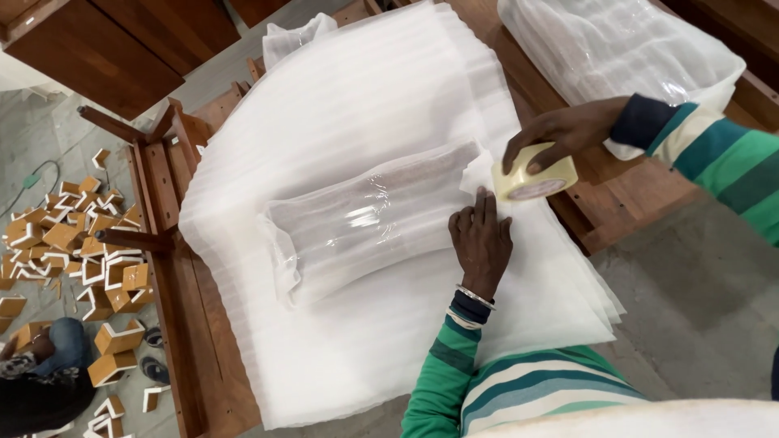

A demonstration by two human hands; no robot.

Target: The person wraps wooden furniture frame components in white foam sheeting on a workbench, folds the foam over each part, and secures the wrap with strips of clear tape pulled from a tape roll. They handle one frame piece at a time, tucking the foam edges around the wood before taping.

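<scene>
At the far left, small brown and white corner blocks (77, 243) lie scattered on the grey floor (698, 300), and a person in dark clothes (36, 381) crouches at the bottom left edge beside them. Next comes the wooden table (187, 324), covered by a stack of white foam sheets (349, 105) that spreads over most of it. In the middle of the sheets lies a long bundle wrapped in foam and clear plastic (365, 219), set at a slight slant. The left hand (480, 241) presses flat, fingers spread, on the foam right at the bundle's right end; its grip is open and holds nothing. Just beyond it, the right hand (568, 130) has its grip closed around a roll of pale tape (535, 174), held at the bundle's end and just beside the left fingertips. Another pile of foam sheets in plastic (608, 40) sits at the upper right.
</scene>
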